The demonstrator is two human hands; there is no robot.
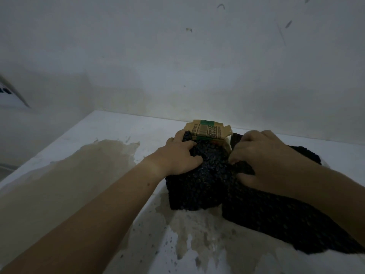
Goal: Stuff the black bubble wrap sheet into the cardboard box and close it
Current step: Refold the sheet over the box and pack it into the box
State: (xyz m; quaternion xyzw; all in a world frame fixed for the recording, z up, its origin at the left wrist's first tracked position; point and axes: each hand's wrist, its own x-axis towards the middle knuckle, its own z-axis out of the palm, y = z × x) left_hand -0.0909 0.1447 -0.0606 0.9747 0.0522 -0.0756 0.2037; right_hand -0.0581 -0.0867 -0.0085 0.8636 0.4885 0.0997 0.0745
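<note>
A small cardboard box [207,130] with green tape and printed lettering stands near the far wall, its back flap raised. Black bubble wrap [199,186] bulges out of its opening and spreads over the table toward the near right. My left hand [180,153] grips the bunched wrap at the box's left side, fingers curled into it. My right hand [262,155] grips the wrap on the right, thumb and fingers pinching a fold. Most of the box is hidden behind the wrap and my hands.
The white table [110,131] carries a large brownish stain [65,175] on the left and dark specks near the front. A plain white wall [177,56] rises just behind the box. A blurred pale object [9,95] sits at the far left edge.
</note>
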